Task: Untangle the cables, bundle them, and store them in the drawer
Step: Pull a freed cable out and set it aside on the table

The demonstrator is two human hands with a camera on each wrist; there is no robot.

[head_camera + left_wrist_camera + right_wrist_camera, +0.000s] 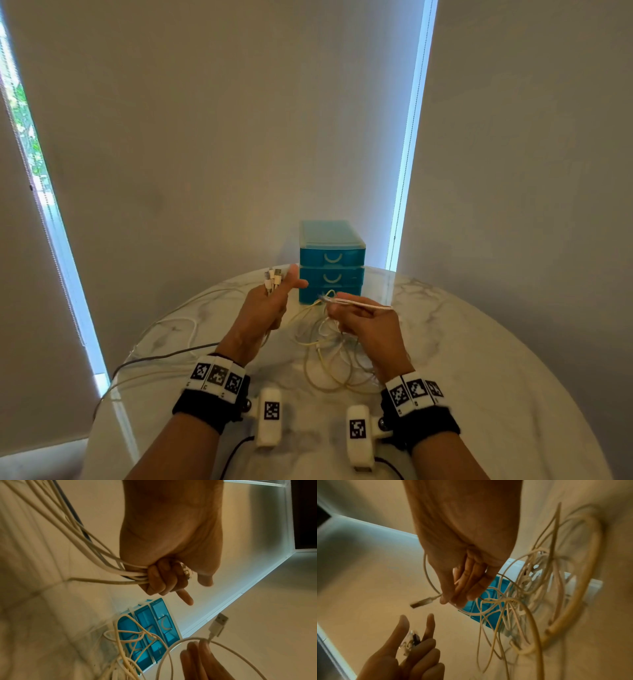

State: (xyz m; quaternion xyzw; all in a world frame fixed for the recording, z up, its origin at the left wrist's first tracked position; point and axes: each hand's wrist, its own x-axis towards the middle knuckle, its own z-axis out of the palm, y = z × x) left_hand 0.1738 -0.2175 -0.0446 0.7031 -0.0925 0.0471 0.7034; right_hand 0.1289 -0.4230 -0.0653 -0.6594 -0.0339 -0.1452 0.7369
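Cables, loose ends: several white strands and one dark strand (161, 358) trail over the left part of the marble table (479, 359) and rise into the left hand (265, 308).

Left hand: raised above the table, lower fingers curled round a gathered bunch of cables (109, 566); index finger (186, 597) and thumb stretched out. Plugs (272, 279) of the bunch stand up out of the fist.

Tangle (337, 356): cream and white loops lying on the table between the two hands and under the right one, reaching back to the foot of the drawer unit.

Drawer unit (330, 262): blue, three drawers stacked, all closed, at the far edge of the table just behind the hands.

Right hand (368, 325): raised beside the left, fingers (471, 582) pinching one white cable (363, 303) close to its end. USB plug (219, 623) of that cable sticks out past the fingertips toward the left hand, not touching it; the rest of the cable loops down into the tangle.
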